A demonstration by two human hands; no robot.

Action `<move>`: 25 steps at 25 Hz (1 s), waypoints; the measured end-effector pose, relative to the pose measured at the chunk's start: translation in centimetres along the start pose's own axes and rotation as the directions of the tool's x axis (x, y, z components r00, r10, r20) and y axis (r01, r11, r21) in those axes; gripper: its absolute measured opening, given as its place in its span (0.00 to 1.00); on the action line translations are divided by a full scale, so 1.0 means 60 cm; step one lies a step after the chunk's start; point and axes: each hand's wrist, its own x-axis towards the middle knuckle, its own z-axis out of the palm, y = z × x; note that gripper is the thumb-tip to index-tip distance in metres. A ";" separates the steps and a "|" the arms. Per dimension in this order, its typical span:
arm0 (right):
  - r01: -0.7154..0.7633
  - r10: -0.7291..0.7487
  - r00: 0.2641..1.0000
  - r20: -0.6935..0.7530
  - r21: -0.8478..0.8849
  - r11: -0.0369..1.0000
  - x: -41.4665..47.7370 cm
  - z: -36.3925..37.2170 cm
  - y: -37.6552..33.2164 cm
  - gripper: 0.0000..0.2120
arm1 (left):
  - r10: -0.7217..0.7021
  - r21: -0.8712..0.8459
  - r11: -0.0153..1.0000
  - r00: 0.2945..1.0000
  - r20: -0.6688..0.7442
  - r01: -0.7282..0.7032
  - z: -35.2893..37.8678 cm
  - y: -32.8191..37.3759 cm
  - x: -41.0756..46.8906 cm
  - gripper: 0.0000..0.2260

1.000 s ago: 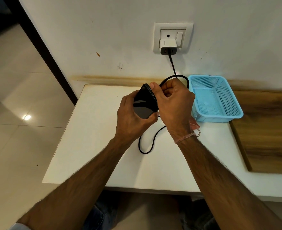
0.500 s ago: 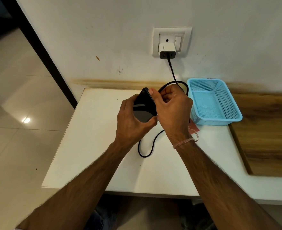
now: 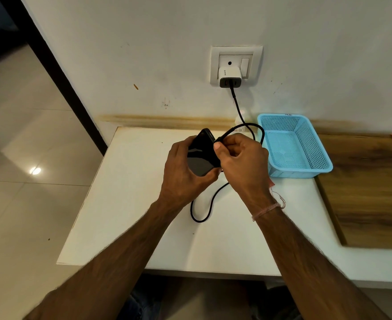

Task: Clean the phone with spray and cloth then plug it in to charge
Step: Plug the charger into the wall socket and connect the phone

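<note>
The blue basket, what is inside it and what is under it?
Inside the blue basket only its mesh floor shows. At its near left corner a pink scrap peeks out; the right hand covers the rest.

a white table [image 3: 132,204] stands against the wall. a loop of black cable [image 3: 204,218] lies on its middle, toward the near side. at the far right sits a light blue mesh basket [image 3: 298,172], touching a wooden board [image 3: 370,192] that covers the table's right end. a corner of pink cloth [image 3: 271,182] shows just beside the basket's near left corner.
</note>
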 end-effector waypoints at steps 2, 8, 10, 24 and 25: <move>-0.010 0.010 1.000 0.011 0.008 1.000 -0.004 -0.007 0.006 0.05 | 0.022 0.013 1.000 1.000 0.022 -0.022 -0.003 0.000 -0.001 0.38; -0.279 0.266 0.960 0.085 0.328 0.902 -0.028 0.001 0.027 0.05 | 0.023 0.123 0.991 0.974 0.225 -0.052 -0.028 -0.028 -0.010 0.40; -0.399 0.380 0.916 0.133 0.424 0.813 -0.039 0.013 0.028 0.07 | 0.021 0.186 0.979 0.953 0.303 -0.081 -0.047 -0.042 -0.002 0.39; -0.457 0.367 0.867 0.338 0.242 0.856 -0.049 0.047 0.054 0.04 | -0.215 0.585 0.747 0.719 0.661 -0.315 -0.099 -0.146 0.217 0.30; -0.452 0.362 0.868 0.341 0.235 0.861 -0.046 0.048 0.057 0.05 | -0.222 0.596 0.731 0.711 0.667 -0.332 -0.091 -0.149 0.231 0.27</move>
